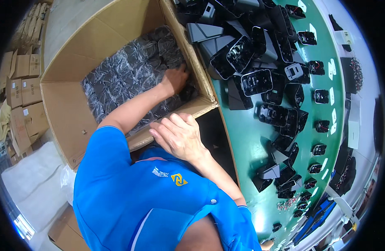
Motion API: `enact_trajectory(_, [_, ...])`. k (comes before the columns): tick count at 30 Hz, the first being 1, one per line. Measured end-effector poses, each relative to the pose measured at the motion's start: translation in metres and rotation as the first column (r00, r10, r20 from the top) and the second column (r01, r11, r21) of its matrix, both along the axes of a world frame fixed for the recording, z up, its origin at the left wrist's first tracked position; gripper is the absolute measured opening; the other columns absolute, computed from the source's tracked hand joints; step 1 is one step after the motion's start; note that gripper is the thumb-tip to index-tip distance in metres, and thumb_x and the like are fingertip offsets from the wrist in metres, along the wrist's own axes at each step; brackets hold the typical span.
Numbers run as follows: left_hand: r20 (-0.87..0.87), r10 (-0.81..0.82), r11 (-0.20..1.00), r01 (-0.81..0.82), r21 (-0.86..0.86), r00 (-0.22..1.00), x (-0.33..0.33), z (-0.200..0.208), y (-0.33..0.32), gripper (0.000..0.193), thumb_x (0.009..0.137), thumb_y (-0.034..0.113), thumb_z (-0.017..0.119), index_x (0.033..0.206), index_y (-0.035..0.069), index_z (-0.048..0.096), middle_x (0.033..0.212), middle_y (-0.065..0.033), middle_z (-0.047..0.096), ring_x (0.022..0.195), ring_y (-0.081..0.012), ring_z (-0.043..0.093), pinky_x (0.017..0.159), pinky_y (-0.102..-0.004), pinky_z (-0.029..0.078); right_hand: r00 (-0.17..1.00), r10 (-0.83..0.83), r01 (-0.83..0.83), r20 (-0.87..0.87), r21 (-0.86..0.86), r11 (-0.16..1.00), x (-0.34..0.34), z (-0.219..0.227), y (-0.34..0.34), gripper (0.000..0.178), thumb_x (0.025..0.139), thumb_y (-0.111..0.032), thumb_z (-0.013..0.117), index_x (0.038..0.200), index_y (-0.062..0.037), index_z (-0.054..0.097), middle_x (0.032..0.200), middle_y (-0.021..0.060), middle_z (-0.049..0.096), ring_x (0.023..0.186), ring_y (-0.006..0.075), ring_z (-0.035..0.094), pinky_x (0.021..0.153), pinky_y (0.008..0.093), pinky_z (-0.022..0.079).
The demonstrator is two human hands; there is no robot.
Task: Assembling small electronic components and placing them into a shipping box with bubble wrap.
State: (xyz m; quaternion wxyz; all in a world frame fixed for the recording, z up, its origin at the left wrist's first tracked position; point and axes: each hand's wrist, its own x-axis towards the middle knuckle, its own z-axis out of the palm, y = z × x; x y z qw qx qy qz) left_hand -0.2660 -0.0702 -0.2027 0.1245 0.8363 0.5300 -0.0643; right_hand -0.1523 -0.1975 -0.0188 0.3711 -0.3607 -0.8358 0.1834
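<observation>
A large open cardboard box (69, 90) stands in front of me. Dark pieces in clear plastic wrap (125, 71) lie packed in rows inside it. My left hand (174, 79) reaches into the box at its right wall, touching or just above the wrapped pieces there. Its fingers point down and away, mostly hidden, so whether they hold anything does not show. My right hand (178, 136) is bent over the box's near rim, fingers curled on the cardboard edge.
To the right runs a long green table (238, 125) with a heap of black plastic housings (257, 81). Small black parts (321, 96) line its far side. Stacked cartons (27, 92) stand at the left, with a white plastic sheet (33, 175) below them.
</observation>
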Motion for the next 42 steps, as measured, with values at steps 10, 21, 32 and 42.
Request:
enact_trajectory(10, [0.354,0.362,0.924,-0.28,-0.261,0.862,-0.038,0.009,-0.006,0.031,0.086,0.033,0.069,0.095,0.003,0.068,0.085,-0.0173,0.07,0.071,-0.0362,0.067,0.056,-0.0409,0.051,0.999,0.032,-0.032,0.028,-0.016,0.999,0.005,-0.002,-0.001,0.011,0.091,-0.02,0.068,0.097,-0.0114,0.069,0.092,0.0037,0.061,0.082,0.0169,0.053,0.081,0.0292,0.041])
enact_trajectory(21, [0.336,0.031,0.984,0.03,-0.176,0.941,-0.016,-0.016,0.009,0.025,0.087,0.028,0.063,0.091,0.005,0.072,0.087,-0.0168,0.074,0.077,-0.036,0.071,0.065,-0.0456,0.056,1.0,0.031,-0.031,-0.002,-0.001,1.0,0.003,-0.004,0.0,0.01,0.092,-0.02,0.067,0.097,-0.0112,0.069,0.092,0.004,0.062,0.083,0.0177,0.054,0.082,0.0295,0.041])
enact_trajectory(32, [0.188,-0.2,0.975,0.176,0.139,0.962,-0.012,-0.075,0.017,0.017,0.085,0.017,0.059,0.084,0.005,0.071,0.083,-0.0156,0.073,0.07,-0.0368,0.069,0.06,-0.045,0.055,1.0,0.009,-0.009,-0.009,0.03,1.0,0.004,0.003,0.003,0.011,0.093,-0.02,0.066,0.097,-0.0118,0.071,0.088,0.0003,0.063,0.077,0.0144,0.053,0.079,0.0288,0.039])
enact_trajectory(42, [0.646,0.015,0.989,-0.106,0.102,0.763,-0.024,-0.031,0.002,0.015,0.085,0.016,0.065,0.089,0.003,0.069,0.094,-0.0154,0.068,0.067,-0.0322,0.062,0.063,-0.04,0.05,0.994,0.013,-0.002,-0.104,0.102,0.995,0.008,0.005,0.0,0.008,0.091,-0.017,0.066,0.093,-0.0095,0.068,0.086,0.0048,0.061,0.079,0.0193,0.053,0.076,0.03,0.041])
